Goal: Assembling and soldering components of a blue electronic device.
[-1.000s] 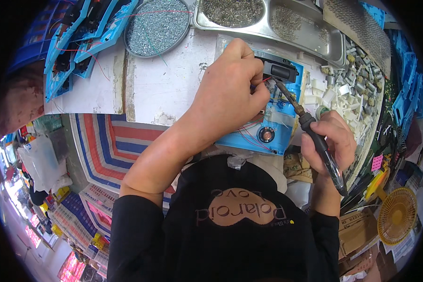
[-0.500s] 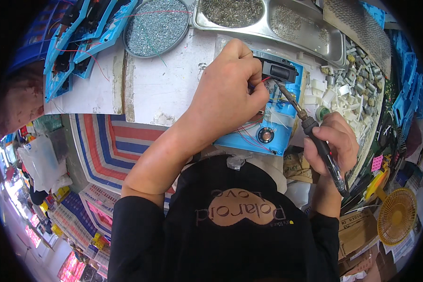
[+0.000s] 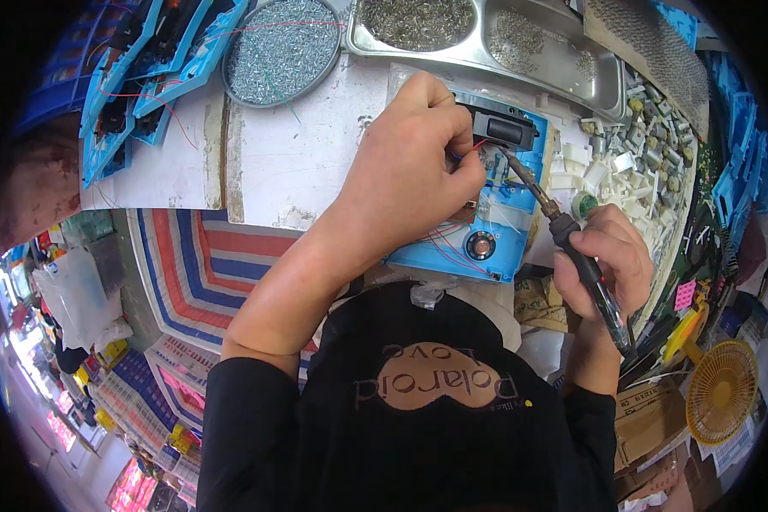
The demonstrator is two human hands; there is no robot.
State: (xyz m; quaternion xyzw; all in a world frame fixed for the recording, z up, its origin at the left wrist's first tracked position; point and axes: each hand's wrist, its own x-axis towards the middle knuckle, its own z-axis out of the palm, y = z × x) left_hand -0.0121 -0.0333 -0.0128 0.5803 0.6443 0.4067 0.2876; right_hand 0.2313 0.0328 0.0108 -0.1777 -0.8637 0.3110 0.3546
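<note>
Soldering iron (image 3: 565,229), gripped by right hand (image 3: 621,256), shifted slightly rightward; tip near black module (image 3: 505,130). Left hand (image 3: 411,162) pinches red wire (image 3: 480,144). Advisable: wire still, tip steady, heat brief.

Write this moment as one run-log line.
left hand: at red wire, grip hidden | right hand: holding soldering iron | tip: close to black part on blue casing | beyond: metal tray

Right hand (image 3: 625,263) grips soldering iron (image 3: 564,229) (tilted).
</note>
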